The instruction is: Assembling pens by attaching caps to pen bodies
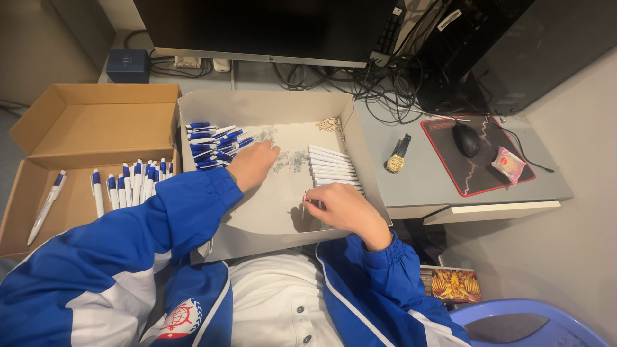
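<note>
Here we are, looking straight down at a shallow grey cardboard tray (pixel 270 222) lying across the person's lap and butting against the front edge of the grey desk (pixel 424 170). The left hand (pixel 252 164) reaches into the tray's far left part, fingers curled loosely and palm down, fingertips at a scatter of small clear plastic pieces (pixel 289 159) in the tray's middle; whether it has pinched 1 of them I cannot tell. Just beyond that hand, in the tray's far left corner, sits a heap of blue-and-white pen parts (pixel 212 144). The right hand (pixel 342 207) rests near the tray's right wall, fingers bunched and closed around a thin white pen barrel (pixel 304 207) that pokes out to the left of the fingertips. Right behind it, a neat row of white pen barrels (pixel 333 168) lies side by side along the right wall. At the tray's far right corner there is a little pile of small tan pieces (pixel 330 124).

To the left of the tray, an open brown cardboard box (pixel 90 122) holds a row of finished white pens with blue clips (pixel 132 183), with 1 single white pen (pixel 46 205) lying apart near the box's left wall.

On the desk, right of the tray, a gold wristwatch (pixel 396 157) lies flat, and further right a black computer mouse (pixel 466 139) sits on a black mouse mat with red edging (pixel 475 170), a small pink wrapped packet (pixel 508 164) resting on the mat's right edge.
</note>
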